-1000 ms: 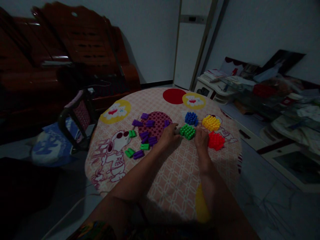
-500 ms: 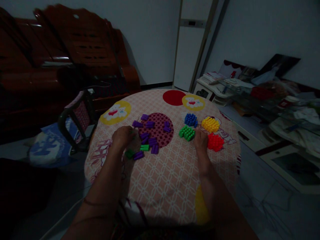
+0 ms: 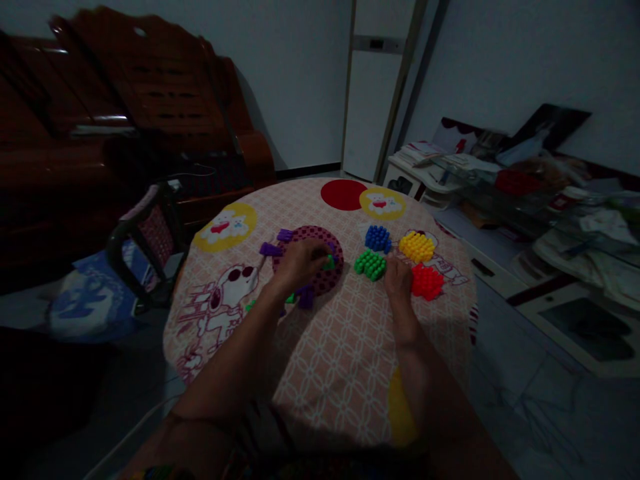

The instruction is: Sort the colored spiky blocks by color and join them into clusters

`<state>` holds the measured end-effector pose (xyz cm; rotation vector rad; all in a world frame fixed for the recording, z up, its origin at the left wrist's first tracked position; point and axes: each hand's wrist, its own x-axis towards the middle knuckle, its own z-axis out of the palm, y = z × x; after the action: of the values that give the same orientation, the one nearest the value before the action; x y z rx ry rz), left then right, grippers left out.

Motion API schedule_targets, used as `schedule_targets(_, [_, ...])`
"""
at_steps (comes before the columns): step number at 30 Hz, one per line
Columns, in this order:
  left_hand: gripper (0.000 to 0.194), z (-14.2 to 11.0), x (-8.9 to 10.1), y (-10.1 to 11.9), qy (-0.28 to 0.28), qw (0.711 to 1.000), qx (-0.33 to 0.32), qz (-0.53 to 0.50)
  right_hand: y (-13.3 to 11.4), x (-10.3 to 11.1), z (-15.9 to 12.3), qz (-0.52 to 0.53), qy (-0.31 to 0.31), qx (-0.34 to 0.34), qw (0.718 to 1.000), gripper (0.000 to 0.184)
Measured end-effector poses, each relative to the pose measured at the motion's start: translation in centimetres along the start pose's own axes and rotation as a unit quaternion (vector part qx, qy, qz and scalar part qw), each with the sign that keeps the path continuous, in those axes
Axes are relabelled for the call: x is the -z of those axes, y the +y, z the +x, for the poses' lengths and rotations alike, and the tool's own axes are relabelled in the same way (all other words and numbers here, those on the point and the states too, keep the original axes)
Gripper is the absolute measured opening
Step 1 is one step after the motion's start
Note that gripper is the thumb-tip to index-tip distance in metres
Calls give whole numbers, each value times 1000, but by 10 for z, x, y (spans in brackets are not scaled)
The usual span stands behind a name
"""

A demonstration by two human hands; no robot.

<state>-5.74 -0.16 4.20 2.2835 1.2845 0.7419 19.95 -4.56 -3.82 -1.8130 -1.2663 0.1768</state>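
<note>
My left hand [image 3: 303, 263] reaches over the dark red checked circle on the cloth, fingers pinched on a small green toy building block [image 3: 329, 262]. Beneath and around it lie purple blocks [image 3: 271, 249], several of them hidden by the hand and forearm. My right hand [image 3: 399, 276] rests on the table with curled fingers; whatever is in them is hidden. It sits between a cluster of green blocks [image 3: 371, 265] and a cluster of red blocks [image 3: 427, 282]. Just beyond are blue blocks [image 3: 378, 239] and yellow blocks [image 3: 417, 247], grouped by colour.
A patterned cloth covers the round table [image 3: 320, 360]. At the left stands a folding chair [image 3: 145, 240], with a wooden bench [image 3: 150, 87] behind. A cluttered low cabinet [image 3: 500, 247] runs along the right wall.
My left hand has moved right from the left side of the purple blocks to over the checked circle, carrying a green block. My right hand stays beside the colour clusters. The view has shifted slightly.
</note>
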Motion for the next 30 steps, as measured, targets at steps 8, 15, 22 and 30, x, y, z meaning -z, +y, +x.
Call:
schedule_targets(8, [19,25,-67,28,-89,983,-149,-55,0,0,0,-5,1,10,1000,54])
schedule_targets(15, [16,30,-72,23,-115,976,-167,-80,0,0,-1,-14,2,15,1000,52])
schedule_targets(22, [19,29,-79,24,-125,975,-179,-44,0,0,-1,-17,2,19,1000,50])
schedule_targets(30, [23,-5,-55,24,-72,983,-166,-6,0,0,-1,-13,-2,9,1000,49])
